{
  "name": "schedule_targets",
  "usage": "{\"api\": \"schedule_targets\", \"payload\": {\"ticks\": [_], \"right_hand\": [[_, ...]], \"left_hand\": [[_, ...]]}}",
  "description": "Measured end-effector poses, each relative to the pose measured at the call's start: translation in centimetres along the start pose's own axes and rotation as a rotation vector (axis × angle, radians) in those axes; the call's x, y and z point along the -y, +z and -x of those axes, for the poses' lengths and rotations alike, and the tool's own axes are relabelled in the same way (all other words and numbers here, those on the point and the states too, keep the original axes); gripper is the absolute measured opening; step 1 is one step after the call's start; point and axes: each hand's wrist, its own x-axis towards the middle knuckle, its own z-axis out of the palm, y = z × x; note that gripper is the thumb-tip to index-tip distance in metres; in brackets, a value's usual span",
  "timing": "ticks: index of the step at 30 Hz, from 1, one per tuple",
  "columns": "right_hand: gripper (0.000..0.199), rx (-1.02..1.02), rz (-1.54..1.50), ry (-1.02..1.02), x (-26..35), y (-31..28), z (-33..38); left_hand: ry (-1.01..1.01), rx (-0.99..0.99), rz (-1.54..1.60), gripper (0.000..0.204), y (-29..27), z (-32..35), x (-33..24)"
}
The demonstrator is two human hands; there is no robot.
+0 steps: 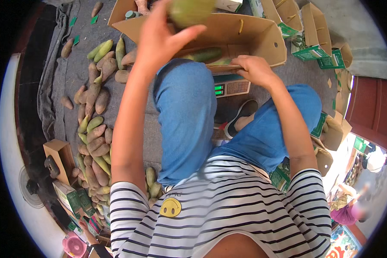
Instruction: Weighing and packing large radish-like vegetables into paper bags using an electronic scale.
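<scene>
My left hand (pixel 163 36) is raised over an open cardboard box (pixel 262 41) and grips a green, rounded fruit (pixel 189 10) at the top of the view. My right hand (pixel 253 69) rests on the near rim of that box, fingers curled over the edge. Inside the box lies a long green fruit (pixel 204 54). The box stands on a small scale with a green lit display (pixel 230 87). My knees in blue trousers sit just below the box.
A long heap of green and brown fruits (pixel 94 124) lies on grey cloth to my left. Several empty folded cartons (pixel 318 34) stand at the upper right. Small boxes (pixel 60 157) sit at the lower left. Another person (pixel 346 208) is at the far right.
</scene>
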Motion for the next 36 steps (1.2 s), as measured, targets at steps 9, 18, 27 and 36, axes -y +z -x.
{"api": "schedule_targets", "payload": {"ticks": [9, 18, 27, 36], "right_hand": [[0.025, 0.007, -0.008, 0.005, -0.5, 0.0, 0.5], [0.024, 0.045, -0.045, 0.024, 0.4, -0.1, 0.2], [0.024, 0.021, -0.031, 0.046, 0.4, -0.7, 0.6], [0.022, 0.001, -0.075, 0.019, 0.6, -0.2, -0.7]], "left_hand": [[-0.332, -0.269, -0.185, 0.022, -4.8, 9.6, 10.2], [-0.919, 0.189, -0.362, 0.032, -3.4, 47.6, 27.2], [-1.139, -0.101, -0.098, 0.033, 2.7, 51.3, 22.0], [-1.32, -0.35, 0.043, 0.035, -8.0, 54.0, 20.8]]}}
